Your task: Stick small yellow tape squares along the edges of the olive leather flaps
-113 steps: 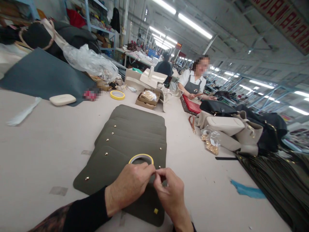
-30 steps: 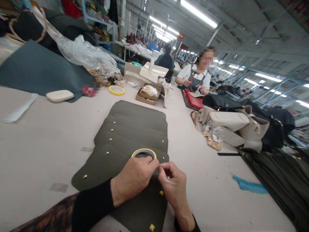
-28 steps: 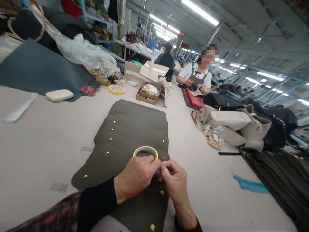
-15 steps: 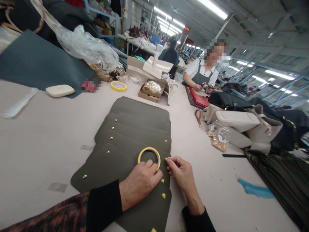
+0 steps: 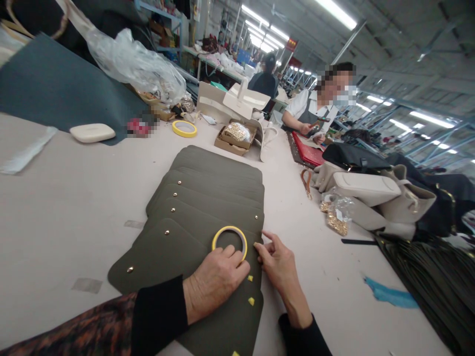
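Note:
My left hand rests on dark olive leather-like pieces with its fingers closed on the near rim of a yellow tape roll. The roll lies over the top piece. At the right edge of that piece, my right hand has its thumb tip touching down and its index finger lifted apart. Something tiny and yellowish shows at the thumb tip. Small yellow tape bits sit along the right side, and round metal studs dot the left side. The pieces overlap like a fan.
Another yellow tape roll and a small box of gold hardware lie farther back. On the right are cream bags, a blue strip and a dark olive stack. A co-worker works across the table.
My right index finger has lifted away from the thumb, opening the earlier pinch at the edge. The left hand and tape roll stay put. Across the table, the co-worker's hand has risen.

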### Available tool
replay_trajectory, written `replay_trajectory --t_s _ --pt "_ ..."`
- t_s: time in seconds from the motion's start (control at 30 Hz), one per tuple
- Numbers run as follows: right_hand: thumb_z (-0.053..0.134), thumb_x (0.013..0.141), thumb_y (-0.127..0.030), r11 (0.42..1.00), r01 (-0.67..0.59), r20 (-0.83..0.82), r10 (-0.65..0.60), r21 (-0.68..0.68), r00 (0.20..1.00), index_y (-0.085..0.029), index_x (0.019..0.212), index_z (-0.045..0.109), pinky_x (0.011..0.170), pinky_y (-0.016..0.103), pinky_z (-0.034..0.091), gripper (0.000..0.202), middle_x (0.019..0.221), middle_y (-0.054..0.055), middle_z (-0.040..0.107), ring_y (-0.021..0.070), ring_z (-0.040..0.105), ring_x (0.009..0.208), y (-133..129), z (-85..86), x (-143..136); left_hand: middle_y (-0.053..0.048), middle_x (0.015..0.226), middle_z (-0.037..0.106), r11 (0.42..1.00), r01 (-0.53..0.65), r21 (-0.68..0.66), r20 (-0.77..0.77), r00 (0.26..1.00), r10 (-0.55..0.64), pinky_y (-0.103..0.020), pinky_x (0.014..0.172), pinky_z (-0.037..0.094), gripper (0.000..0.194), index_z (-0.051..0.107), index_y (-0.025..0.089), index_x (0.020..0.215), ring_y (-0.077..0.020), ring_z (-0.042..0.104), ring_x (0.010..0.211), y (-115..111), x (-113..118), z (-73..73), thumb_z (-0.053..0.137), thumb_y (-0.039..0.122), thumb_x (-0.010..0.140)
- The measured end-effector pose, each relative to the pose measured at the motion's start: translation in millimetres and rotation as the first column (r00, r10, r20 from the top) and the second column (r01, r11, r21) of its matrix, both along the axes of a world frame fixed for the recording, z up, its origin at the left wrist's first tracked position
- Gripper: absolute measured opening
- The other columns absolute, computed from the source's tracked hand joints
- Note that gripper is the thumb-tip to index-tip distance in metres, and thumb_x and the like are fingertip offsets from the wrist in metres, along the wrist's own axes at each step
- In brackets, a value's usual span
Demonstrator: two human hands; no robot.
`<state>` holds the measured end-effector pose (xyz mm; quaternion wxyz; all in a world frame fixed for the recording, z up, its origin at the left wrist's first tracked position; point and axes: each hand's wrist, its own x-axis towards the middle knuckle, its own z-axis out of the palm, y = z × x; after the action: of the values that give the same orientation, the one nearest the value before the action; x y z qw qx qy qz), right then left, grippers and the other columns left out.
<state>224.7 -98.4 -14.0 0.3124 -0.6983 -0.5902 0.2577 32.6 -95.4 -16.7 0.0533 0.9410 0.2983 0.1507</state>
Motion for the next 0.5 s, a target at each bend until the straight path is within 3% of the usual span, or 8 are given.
replay_trajectory --t_s 0.07,0.1,0.2,0.3,0.4,0.5 --pt "0.055 0.087 -0.038 1.000 0.027 -0.119 -0.026 0.002 0.992 -0.015 0.121 0.055 0.048 0.026 0.051 0.041 0.066 0.000 0.066 0.0164 0.063 0.055 -3.2 -2.3 5.0 -0.004 0.084 0.057 1.000 -0.003 -0.007 0.004 1.000 0.003 -0.033 0.061 0.043 0.009 0.050 0.018 0.082 -0.0211 0.050 0.075 -0.1 -0.4 -0.2 0.051 0.018 0.091" --pt "0.053 0.089 -0.038 0.999 0.020 -0.114 -0.015 0.042 0.993 -0.016 0.117 0.056 0.051 0.026 0.052 0.036 0.070 0.002 0.067 0.0164 0.064 0.058 -5.1 -2.5 7.3 -0.004 0.084 0.057 1.000 -0.004 -0.012 0.008 1.000 0.004 -0.033 0.062 0.043 0.009 0.050 0.018 0.082 -0.0210 0.050 0.076 0.0 -0.5 -0.3 0.051 0.018 0.091" --pt "0.050 0.092 -0.028 0.961 -0.167 0.170 0.130 0.222 0.977 -0.018 0.093 0.063 0.068 0.030 0.053 0.016 0.082 0.005 0.066 0.0170 0.064 0.073 -9.8 1.2 11.6 -0.004 0.084 0.057 1.000 -0.009 -0.025 0.014 1.000 0.010 -0.033 0.063 0.043 0.009 0.050 0.018 0.082 -0.0209 0.050 0.076 0.8 0.4 -0.6 0.051 0.017 0.091" --pt "0.044 0.093 -0.015 0.864 -0.430 0.457 0.281 0.263 0.844 -0.019 0.094 0.062 0.078 0.031 0.051 0.019 0.087 0.007 0.065 0.0183 0.062 0.083 -10.5 7.8 10.3 -0.004 0.084 0.057 0.999 -0.012 -0.034 0.020 1.000 0.012 -0.032 0.064 0.042 0.008 0.051 0.018 0.083 -0.0206 0.050 0.078 -0.2 1.7 -4.6 0.052 0.016 0.091" --pt "0.043 0.090 -0.008 0.808 -0.535 0.623 0.291 0.246 0.726 -0.018 0.095 0.062 0.071 0.028 0.052 0.022 0.083 0.007 0.064 0.0186 0.062 0.077 -6.3 3.9 5.9 -0.002 0.085 0.060 0.999 -0.032 -0.006 0.073 0.997 0.033 -0.029 0.066 0.041 0.007 0.053 0.019 0.083 -0.0191 0.053 0.078 -2.4 2.5 -21.0 0.056 0.015 0.088" --pt "0.052 0.076 -0.004 0.787 -0.568 0.706 0.259 0.242 0.659 -0.020 0.083 0.063 0.056 0.023 0.049 0.020 0.073 0.004 0.064 0.0179 0.062 0.065 7.8 -18.9 7.9 0.000 0.081 0.063 0.984 -0.118 0.132 0.187 0.978 0.092 -0.028 0.065 0.041 0.013 0.057 0.022 0.082 -0.0186 0.055 0.078 3.3 7.1 -50.4 0.058 0.009 0.083"
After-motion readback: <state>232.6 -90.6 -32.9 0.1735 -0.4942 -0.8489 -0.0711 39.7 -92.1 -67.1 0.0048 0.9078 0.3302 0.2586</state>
